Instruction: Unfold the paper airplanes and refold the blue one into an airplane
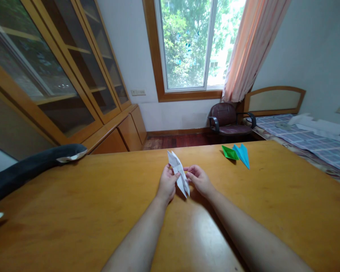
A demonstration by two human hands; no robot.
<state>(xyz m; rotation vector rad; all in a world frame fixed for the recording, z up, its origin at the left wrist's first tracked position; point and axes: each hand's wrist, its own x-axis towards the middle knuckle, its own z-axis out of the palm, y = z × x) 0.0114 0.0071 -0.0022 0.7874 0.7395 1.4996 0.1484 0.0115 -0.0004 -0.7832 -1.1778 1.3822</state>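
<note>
Glossy varnished wood on the counter (73, 211), smooth, with a pale sheen near the arms. Matt white paper, creased, in the folded sheet (179, 172). Matt coloured paper in the green boat (229, 152) and blue plane (243, 154). Glass-fronted wooden cabinet (59, 87).

Partly hidden behind left hand (167, 185) at centre frame: white folded paper (179, 173). Cut off at left edge: dark padded object (28, 168). Bed (314, 139) cropped at right edge.
</note>
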